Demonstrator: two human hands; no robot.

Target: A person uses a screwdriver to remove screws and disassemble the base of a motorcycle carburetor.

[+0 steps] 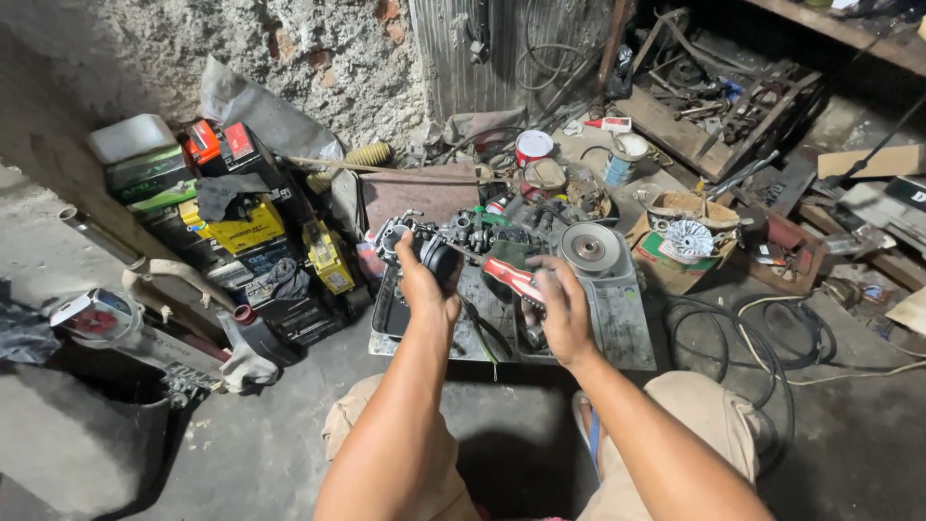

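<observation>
Both hands work over a cluttered tray point(627, 338): left hand point(424, 289) grips a dark engine part point(439, 253), largely hidden behind it, while right hand point(562, 309) clasps a red-and-white can point(511, 278), its lower end covered.

The left hand point(424, 285) covered most of the dark engine part point(436, 253) it gripped, so its shape was unclear. Right of that part, the right hand point(562, 311) hid what its fingers point(540, 289) held; both elbows ran off the bottom edge
</observation>
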